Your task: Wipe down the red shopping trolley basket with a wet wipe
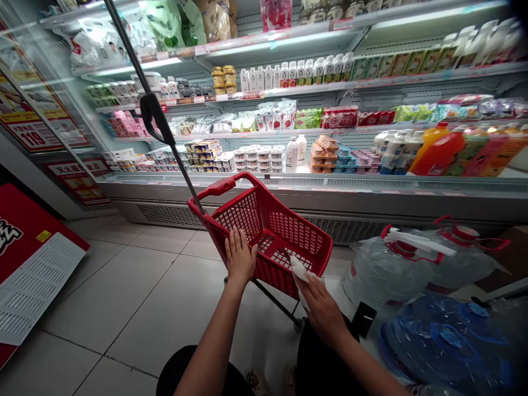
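Note:
A red plastic shopping trolley (297, 223) with latticed basket walls stands in front of me, its basket holding nothing that I can see. A long dark pole with a black grip (157, 118) rises from its handle end. My left hand (240, 257) lies flat against the near side of the basket at the rim, fingers stretched out. At the near right part of the rim, my right hand (317, 302) holds a white cloth or tissue (300, 269) against the red plastic. Part of the cloth is hidden under the fingers.
A refrigerated display (280, 187) with dairy and drinks runs behind the trolley. Clear water jugs with red handles (383, 267) and blue water jugs (445, 341) stand at my right, near a dark phone-like object (363, 319). A red cabinet (37, 269) is at far left.

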`<action>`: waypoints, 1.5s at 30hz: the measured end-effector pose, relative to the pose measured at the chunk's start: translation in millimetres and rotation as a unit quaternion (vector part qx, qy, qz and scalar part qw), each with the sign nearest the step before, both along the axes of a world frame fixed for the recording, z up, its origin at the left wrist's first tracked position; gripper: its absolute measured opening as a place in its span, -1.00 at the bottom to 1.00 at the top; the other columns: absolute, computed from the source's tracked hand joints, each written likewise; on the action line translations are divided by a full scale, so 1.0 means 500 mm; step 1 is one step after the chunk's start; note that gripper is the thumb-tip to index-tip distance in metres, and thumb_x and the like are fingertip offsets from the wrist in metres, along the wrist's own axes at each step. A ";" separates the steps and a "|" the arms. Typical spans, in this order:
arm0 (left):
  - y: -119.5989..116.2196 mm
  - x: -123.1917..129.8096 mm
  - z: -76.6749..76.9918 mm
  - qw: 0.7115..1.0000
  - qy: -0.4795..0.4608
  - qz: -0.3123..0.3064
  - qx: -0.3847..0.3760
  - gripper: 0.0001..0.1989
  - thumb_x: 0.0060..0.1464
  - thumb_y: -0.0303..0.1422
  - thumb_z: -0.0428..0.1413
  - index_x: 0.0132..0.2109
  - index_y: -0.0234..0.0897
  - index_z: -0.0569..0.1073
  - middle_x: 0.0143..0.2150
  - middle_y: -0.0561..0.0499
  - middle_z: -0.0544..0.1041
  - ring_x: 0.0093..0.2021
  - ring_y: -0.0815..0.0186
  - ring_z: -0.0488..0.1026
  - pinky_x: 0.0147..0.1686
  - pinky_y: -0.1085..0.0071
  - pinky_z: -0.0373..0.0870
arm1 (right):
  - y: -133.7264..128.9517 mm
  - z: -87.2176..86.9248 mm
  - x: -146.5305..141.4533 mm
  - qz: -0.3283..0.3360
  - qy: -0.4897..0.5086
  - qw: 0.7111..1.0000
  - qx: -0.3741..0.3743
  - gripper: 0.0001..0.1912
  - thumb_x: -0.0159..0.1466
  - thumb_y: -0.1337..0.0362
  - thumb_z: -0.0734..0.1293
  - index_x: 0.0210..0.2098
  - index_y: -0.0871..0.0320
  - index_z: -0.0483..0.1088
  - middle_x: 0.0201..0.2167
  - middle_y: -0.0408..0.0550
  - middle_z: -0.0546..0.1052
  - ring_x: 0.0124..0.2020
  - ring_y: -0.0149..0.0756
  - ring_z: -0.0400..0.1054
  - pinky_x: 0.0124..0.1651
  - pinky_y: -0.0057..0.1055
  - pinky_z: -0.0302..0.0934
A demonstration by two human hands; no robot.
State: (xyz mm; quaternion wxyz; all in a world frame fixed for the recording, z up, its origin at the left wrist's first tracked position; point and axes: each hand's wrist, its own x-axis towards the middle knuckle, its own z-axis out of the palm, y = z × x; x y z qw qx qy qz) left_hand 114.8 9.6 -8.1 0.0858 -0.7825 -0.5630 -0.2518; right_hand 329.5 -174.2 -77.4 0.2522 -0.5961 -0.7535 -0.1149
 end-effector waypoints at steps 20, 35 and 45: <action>-0.018 -0.078 -0.059 0.989 -0.106 0.017 -0.104 -0.24 0.38 -0.10 -0.14 0.52 -0.43 -0.14 0.56 -0.42 -0.17 0.56 -0.08 -0.23 0.43 -0.20 -0.08 | 0.102 -0.001 0.126 0.057 -0.039 0.997 0.014 -0.13 0.32 0.53 0.15 0.54 0.12 -0.23 0.48 0.08 0.14 0.49 -0.15 -0.02 0.47 0.01 0.02; -0.098 -0.068 -0.084 0.989 -0.125 0.004 -0.075 -0.03 0.16 -0.40 0.03 0.54 -0.28 -0.37 0.58 -0.30 -0.23 0.57 0.01 -0.27 0.46 -0.17 -0.20 | 0.042 0.030 0.025 0.193 -0.039 0.980 -0.030 -0.10 0.25 0.54 0.13 0.53 0.07 -0.15 0.49 -0.07 0.12 0.48 -0.19 0.03 0.43 -0.11 0.14; -0.055 -0.208 -0.042 0.991 -0.047 -0.070 -0.101 -0.13 0.19 -0.38 -0.01 0.54 -0.22 -0.21 0.57 -0.21 -0.08 0.55 0.05 -0.13 0.47 -0.17 -0.21 | 0.050 0.066 0.078 0.224 -0.051 0.972 -0.048 -0.19 0.35 0.48 0.16 0.53 0.11 -0.14 0.47 -0.05 0.17 0.48 -0.21 0.01 0.46 -0.12 0.09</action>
